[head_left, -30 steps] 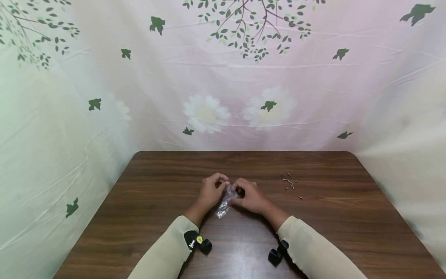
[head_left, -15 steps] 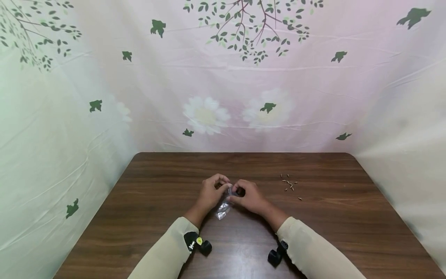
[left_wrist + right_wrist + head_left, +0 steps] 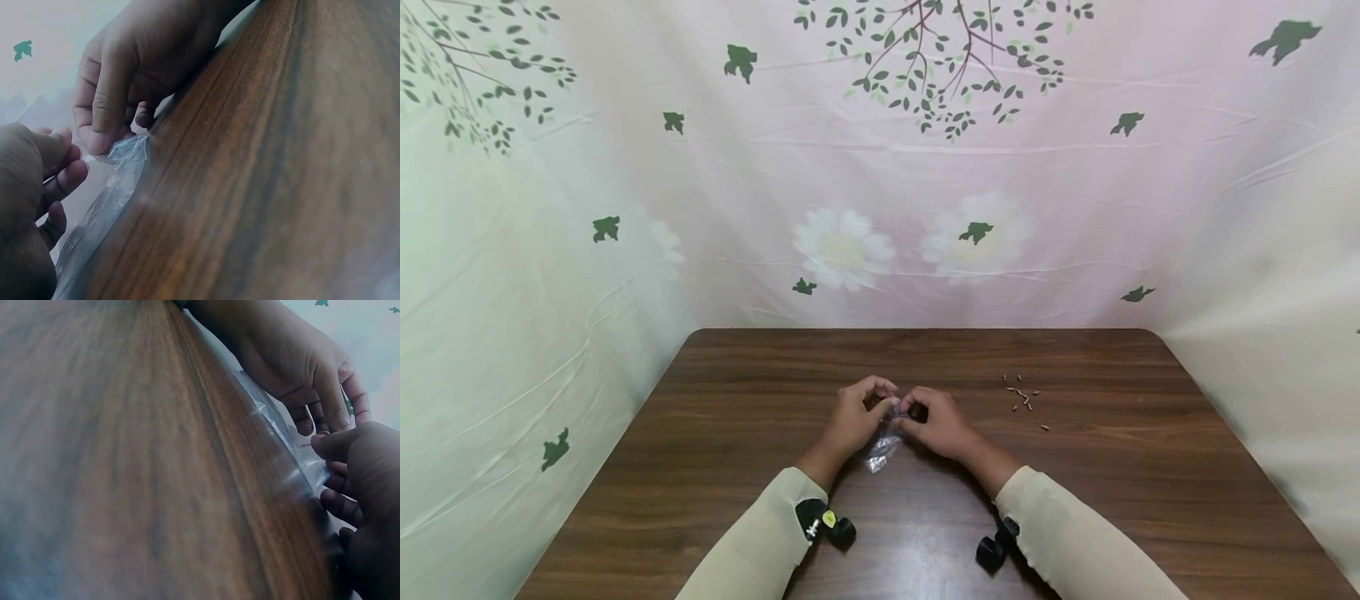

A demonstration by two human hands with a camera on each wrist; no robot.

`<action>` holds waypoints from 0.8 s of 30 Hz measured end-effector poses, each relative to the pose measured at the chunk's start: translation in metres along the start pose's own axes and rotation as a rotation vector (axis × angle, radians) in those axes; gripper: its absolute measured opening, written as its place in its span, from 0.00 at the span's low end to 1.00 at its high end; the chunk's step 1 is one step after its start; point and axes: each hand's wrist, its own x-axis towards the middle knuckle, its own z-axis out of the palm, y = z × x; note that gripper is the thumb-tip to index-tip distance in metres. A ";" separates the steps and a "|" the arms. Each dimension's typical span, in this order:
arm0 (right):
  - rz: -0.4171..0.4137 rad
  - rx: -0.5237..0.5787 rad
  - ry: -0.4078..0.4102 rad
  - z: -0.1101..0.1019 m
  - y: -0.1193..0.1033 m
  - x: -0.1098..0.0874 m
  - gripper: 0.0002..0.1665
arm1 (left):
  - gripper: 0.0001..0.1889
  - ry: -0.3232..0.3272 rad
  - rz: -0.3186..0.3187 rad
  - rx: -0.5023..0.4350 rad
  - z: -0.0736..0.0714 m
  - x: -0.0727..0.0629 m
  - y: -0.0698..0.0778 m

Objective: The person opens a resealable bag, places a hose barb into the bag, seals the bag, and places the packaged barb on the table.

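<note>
A small clear plastic bag hangs between the two hands at the middle of the table, its lower end towards the person. My left hand pinches the bag's top edge between thumb and fingers. Close beside it, my right hand pinches the same edge, with the fingertips of both hands nearly meeting. In the left wrist view, the crinkled bag trails down from the fingers. The right wrist view shows the bag below both hands. Whether anything is inside it, I cannot tell.
Several small brass-coloured metal pieces lie scattered on the brown wooden table to the right of the hands. A printed cloth with leaves, birds and flowers hangs behind the table and along both sides.
The fingertips have shifted slightly along the bag's top and come closer together, covering more of it. The metal pieces lie as before.
</note>
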 end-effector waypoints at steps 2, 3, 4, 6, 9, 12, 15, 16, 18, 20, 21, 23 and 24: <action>-0.003 -0.005 -0.007 0.000 0.001 0.000 0.08 | 0.07 0.008 0.003 -0.009 0.000 0.000 0.000; -0.003 -0.005 -0.011 0.000 0.001 0.000 0.07 | 0.08 0.008 0.002 -0.014 0.000 0.000 -0.001; -0.001 -0.004 -0.015 0.000 0.001 0.000 0.06 | 0.09 0.009 0.004 -0.020 0.000 0.000 -0.001; 0.007 0.006 -0.022 0.000 0.000 0.000 0.05 | 0.10 0.009 0.009 -0.030 0.000 0.001 -0.002; 0.013 0.022 -0.023 0.001 -0.001 0.000 0.07 | 0.12 0.004 0.012 -0.046 0.000 0.001 -0.002; 0.013 0.029 -0.019 0.001 -0.001 0.000 0.09 | 0.13 0.001 0.019 -0.075 0.000 0.001 -0.003; 0.007 0.032 -0.016 0.002 0.000 0.000 0.10 | 0.14 -0.004 0.023 -0.103 0.000 0.001 -0.003; 0.010 0.033 -0.016 0.002 0.000 0.000 0.10 | 0.15 -0.008 0.023 -0.112 0.000 0.001 -0.004; 0.012 0.037 -0.018 0.002 0.000 0.000 0.09 | 0.17 -0.016 0.019 -0.123 0.000 0.001 -0.005; 0.011 0.040 -0.021 0.002 0.001 0.000 0.08 | 0.18 -0.023 0.012 -0.135 0.000 0.001 -0.005; 0.007 0.043 -0.021 0.002 0.001 0.000 0.08 | 0.19 -0.026 0.011 -0.138 0.000 0.001 -0.006; -0.009 0.051 -0.017 0.001 0.002 0.001 0.06 | 0.21 -0.027 0.004 -0.135 0.000 0.002 -0.006; -0.017 0.052 -0.014 0.001 0.002 0.001 0.06 | 0.21 -0.026 0.002 -0.132 0.000 0.002 -0.007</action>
